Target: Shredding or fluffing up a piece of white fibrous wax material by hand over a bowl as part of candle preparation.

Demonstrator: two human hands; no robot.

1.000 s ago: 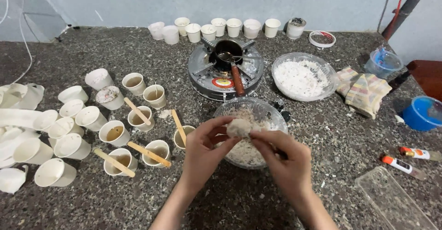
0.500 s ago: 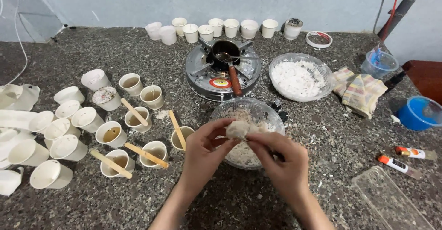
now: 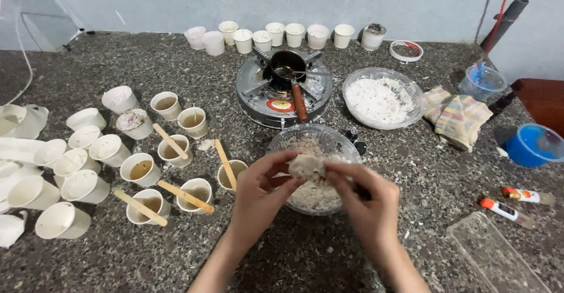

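Note:
Both of my hands pinch one pale, crumbly lump (image 3: pixel 305 166) over a clear glass bowl (image 3: pixel 339 143) that holds more of the same whitish flakes. My left hand (image 3: pixel 261 193) grips the lump from the left, and my right hand (image 3: pixel 364 202) grips it from the right with fingertips curled in. Just left of the bowl stand paper cups (image 3: pixel 141 169) of brownish liquid, some with flat wooden sticks (image 3: pixel 225 164) laid across them.
A small gas stove (image 3: pixel 258 96) with a little dark pot (image 3: pixel 288 64) sits behind the bowl. A second glass bowl of white flakes (image 3: pixel 379 99), a folded cloth (image 3: pixel 461 117), blue tubs (image 3: pixel 531 146), tubes, and a row of cups at the back wall surround it.
My hands and the lump stay over the bowl; the fingers have shifted slightly around the lump. The view has drifted a little.

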